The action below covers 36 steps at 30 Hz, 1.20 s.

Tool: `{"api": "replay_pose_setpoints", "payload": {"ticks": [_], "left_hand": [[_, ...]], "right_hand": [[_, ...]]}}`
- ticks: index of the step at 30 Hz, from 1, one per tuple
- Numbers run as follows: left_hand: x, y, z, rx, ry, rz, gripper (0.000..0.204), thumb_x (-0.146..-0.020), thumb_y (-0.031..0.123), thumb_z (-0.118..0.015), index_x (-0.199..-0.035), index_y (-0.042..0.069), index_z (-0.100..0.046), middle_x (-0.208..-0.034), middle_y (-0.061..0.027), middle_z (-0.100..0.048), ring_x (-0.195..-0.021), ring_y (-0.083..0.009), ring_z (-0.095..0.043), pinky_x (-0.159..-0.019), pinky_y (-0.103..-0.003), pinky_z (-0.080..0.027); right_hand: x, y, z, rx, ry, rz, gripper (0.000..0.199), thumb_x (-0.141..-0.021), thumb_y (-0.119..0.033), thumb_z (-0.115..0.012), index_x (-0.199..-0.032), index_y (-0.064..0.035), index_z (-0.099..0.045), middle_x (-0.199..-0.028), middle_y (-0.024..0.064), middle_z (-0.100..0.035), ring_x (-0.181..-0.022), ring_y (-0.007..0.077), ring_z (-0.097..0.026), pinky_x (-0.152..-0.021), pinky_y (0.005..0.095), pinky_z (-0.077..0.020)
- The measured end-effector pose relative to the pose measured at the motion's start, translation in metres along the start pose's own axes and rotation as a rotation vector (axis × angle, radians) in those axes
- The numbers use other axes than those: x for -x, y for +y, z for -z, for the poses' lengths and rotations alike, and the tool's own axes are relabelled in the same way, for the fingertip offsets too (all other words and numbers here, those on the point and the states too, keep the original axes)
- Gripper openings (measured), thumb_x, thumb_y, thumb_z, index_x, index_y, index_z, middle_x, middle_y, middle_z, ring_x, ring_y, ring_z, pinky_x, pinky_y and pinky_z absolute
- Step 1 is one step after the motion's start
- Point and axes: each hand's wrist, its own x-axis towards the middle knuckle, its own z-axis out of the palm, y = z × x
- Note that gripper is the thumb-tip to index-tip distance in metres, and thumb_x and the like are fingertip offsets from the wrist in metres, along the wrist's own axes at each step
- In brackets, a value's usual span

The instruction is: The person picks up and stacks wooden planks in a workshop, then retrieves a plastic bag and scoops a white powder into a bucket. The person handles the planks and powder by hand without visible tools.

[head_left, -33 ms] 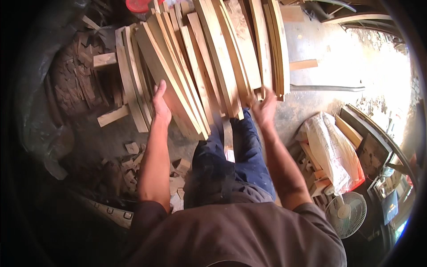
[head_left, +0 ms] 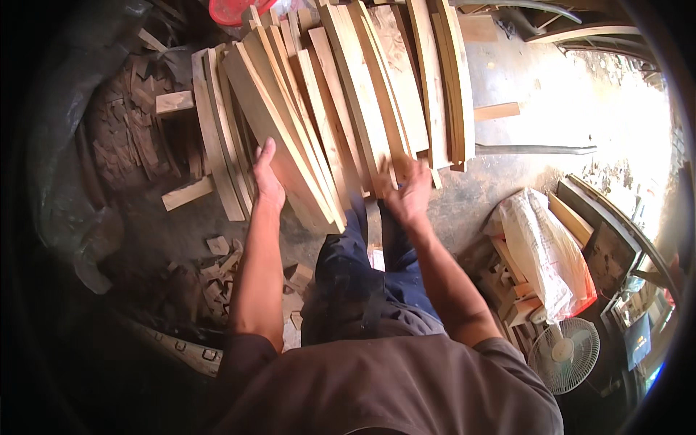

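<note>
A fanned stack of long pale wooden planks [head_left: 348, 94] leans in front of me, lower ends near my knees. My left hand [head_left: 267, 180] grips the left edge of a thick plank [head_left: 279, 141] at the stack's left side. My right hand [head_left: 410, 196] curls around the lower end of a narrower plank [head_left: 380, 138] near the middle. Dark blue trousers [head_left: 355, 275] show between my forearms.
Wood scraps [head_left: 130, 141] and short offcuts [head_left: 187, 193] litter the dark floor at left. A metal pipe [head_left: 533, 149] and a wood block [head_left: 496, 111] lie at right. A white and orange sack [head_left: 544, 254] and a small fan [head_left: 564, 354] sit at lower right.
</note>
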Motion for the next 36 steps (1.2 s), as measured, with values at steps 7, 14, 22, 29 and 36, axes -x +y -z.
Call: {"api": "replay_pose_setpoints", "payload": {"ticks": [7, 14, 22, 29, 36], "left_hand": [[-0.008, -0.007, -0.007, 0.108, -0.090, 0.094, 0.090, -0.084, 0.038, -0.076, -0.151, 0.002, -0.028, -0.146, -0.0155, -0.045, -0.134, -0.0302, -0.044, -0.113, -0.045, -0.034], [-0.007, 0.002, -0.001, 0.089, -0.252, 0.112, 0.069, -0.085, 0.030, -0.076, -0.140, 0.002, -0.044, -0.133, -0.0150, -0.058, -0.124, -0.0307, -0.054, -0.106, -0.047, -0.043], [-0.015, -0.019, 0.002, -0.032, -0.082, 0.172, 0.062, -0.092, 0.041, -0.067, -0.135, -0.001, -0.053, -0.134, -0.0168, -0.059, -0.125, -0.0312, -0.053, -0.107, -0.045, -0.042], [-0.012, -0.008, -0.003, 0.102, -0.161, 0.125, 0.063, -0.085, 0.038, -0.073, -0.132, 0.000, -0.055, -0.127, -0.0161, -0.062, -0.120, -0.0323, -0.057, -0.105, -0.047, -0.043], [-0.009, -0.010, 0.005, 0.146, -0.235, 0.079, 0.061, -0.081, 0.033, -0.077, -0.129, 0.002, -0.057, -0.120, -0.0135, -0.064, -0.116, -0.0278, -0.059, -0.100, -0.042, -0.047]], "right_hand": [[0.004, -0.024, -0.026, 0.155, -0.290, -0.036, 0.069, -0.075, -0.011, -0.074, -0.135, 0.0019, -0.044, -0.110, 0.0237, -0.054, -0.103, 0.0425, -0.055, -0.088, 0.0490, -0.0491], [-0.032, 0.053, 0.042, -1.089, -0.425, -0.444, 0.043, -0.063, 0.008, -0.057, -0.103, 0.0001, -0.071, -0.078, 0.0059, -0.070, -0.062, 0.0164, -0.064, -0.056, 0.0282, -0.0514], [0.026, 0.121, -0.008, -0.916, 0.179, -1.044, 0.010, -0.083, 0.001, -0.054, -0.090, 0.0021, -0.059, -0.086, 0.0099, -0.062, -0.074, 0.0175, -0.057, -0.064, 0.0310, -0.0470], [0.061, 0.045, -0.090, -1.701, -0.142, -1.001, 0.032, -0.087, 0.002, -0.052, -0.117, -0.0043, -0.060, -0.099, 0.0076, -0.064, -0.096, 0.0241, -0.061, -0.090, 0.0427, -0.0464], [0.048, 0.014, -0.020, -1.458, -0.366, -0.866, 0.020, -0.097, -0.018, -0.055, -0.105, -0.0002, -0.061, -0.099, 0.0147, -0.067, -0.090, 0.0328, -0.067, -0.085, 0.0462, -0.0553]]}}
